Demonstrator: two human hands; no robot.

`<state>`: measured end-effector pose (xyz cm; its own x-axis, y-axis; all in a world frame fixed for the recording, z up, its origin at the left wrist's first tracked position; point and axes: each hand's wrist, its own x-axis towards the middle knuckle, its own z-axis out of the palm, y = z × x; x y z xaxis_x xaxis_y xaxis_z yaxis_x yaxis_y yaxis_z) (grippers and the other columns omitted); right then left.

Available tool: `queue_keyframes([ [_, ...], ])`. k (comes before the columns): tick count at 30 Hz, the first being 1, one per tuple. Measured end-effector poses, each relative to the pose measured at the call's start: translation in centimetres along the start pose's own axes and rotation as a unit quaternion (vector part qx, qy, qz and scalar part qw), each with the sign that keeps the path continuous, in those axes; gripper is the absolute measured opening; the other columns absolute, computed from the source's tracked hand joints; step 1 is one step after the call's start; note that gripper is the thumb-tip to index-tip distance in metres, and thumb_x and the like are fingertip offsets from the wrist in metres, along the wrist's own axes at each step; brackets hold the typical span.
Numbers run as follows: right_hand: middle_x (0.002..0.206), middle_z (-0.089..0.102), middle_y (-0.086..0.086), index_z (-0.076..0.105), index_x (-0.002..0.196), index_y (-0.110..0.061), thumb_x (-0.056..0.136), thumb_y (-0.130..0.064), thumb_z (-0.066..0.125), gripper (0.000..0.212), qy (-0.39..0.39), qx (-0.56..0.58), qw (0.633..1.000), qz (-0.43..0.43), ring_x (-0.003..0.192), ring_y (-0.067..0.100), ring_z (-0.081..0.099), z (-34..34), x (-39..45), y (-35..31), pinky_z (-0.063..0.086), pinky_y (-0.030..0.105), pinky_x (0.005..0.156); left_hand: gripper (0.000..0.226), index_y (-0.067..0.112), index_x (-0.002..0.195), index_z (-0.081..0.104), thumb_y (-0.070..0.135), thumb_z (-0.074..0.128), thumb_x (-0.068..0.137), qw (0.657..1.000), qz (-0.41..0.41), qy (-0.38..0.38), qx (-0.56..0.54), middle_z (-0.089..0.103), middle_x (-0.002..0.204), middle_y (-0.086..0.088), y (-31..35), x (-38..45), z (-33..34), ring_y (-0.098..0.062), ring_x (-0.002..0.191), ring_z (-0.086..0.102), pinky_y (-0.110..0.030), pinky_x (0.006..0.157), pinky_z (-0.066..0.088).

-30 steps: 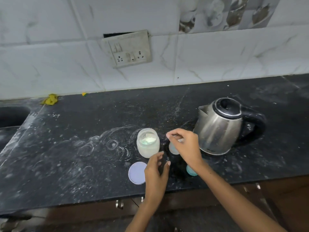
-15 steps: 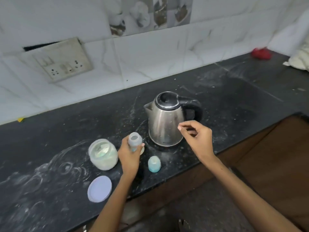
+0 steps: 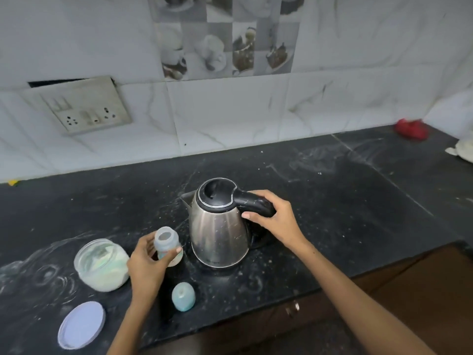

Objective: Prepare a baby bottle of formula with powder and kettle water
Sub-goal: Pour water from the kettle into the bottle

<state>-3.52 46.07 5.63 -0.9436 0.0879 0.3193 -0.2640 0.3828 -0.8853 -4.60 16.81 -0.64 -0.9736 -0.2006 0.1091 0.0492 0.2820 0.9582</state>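
Observation:
A steel kettle (image 3: 217, 234) with a black lid stands on the dark counter (image 3: 345, 201). My right hand (image 3: 273, 219) is wrapped around its black handle. Just left of the kettle, my left hand (image 3: 147, 265) grips a small open baby bottle (image 3: 167, 243), upright, mouth facing up. An open glass jar of white powder (image 3: 102, 263) sits left of that hand. The bottle's teal teat cap (image 3: 183, 295) stands on the counter in front, near the edge.
The jar's pale round lid (image 3: 82, 324) lies at the front left edge. A wall socket plate (image 3: 84, 108) hangs on the tiled wall. A red object (image 3: 410, 129) and a white cloth (image 3: 463, 149) sit far right. Powder smears mark the counter's left part.
My right hand has moved from the air in front of the kettle onto its handle and closed on it. My left hand still holds the bottle. The view has shifted right.

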Motion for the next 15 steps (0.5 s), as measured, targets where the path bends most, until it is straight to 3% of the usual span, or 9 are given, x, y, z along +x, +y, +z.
queue_keyframes([
  [6,0.113,0.074,-0.004,0.07,0.118,-0.017,0.064,-0.011,0.089,0.057,-0.007,0.1,0.995,-0.004,0.105,0.01,0.07,0.2,1.5,0.1,0.05,0.018,0.091,0.058,0.017,0.108,0.06,0.005,0.088,0.059,1.0,-0.02,-0.01,-0.01,0.069,0.104,-0.003,0.5,0.1,0.3,-0.017,0.099,0.065,-0.036,0.094,0.05],
  [11,0.104,0.077,-0.004,0.074,0.112,-0.017,0.059,-0.015,0.092,0.056,-0.018,0.093,0.995,-0.027,0.099,0.013,0.072,-0.2,3.6,-1.3,0.053,0.022,0.09,0.059,0.018,0.109,0.063,0.005,0.089,0.058,0.999,-0.026,-0.031,0.003,0.071,0.106,0.001,0.5,1.1,-0.1,-0.014,0.101,0.067,-0.038,0.095,0.051],
  [15,0.1,0.078,-0.009,0.076,0.107,-0.02,0.055,-0.02,0.094,0.055,-0.051,0.057,0.996,-0.042,0.095,0.006,0.072,-0.7,5.0,-2.9,0.052,0.018,0.087,0.058,0.027,0.103,0.063,0.002,0.088,0.057,0.999,-0.023,-0.049,0.004,0.071,0.104,0.005,0.9,1.7,0.0,-0.008,0.099,0.068,-0.034,0.093,0.052],
])
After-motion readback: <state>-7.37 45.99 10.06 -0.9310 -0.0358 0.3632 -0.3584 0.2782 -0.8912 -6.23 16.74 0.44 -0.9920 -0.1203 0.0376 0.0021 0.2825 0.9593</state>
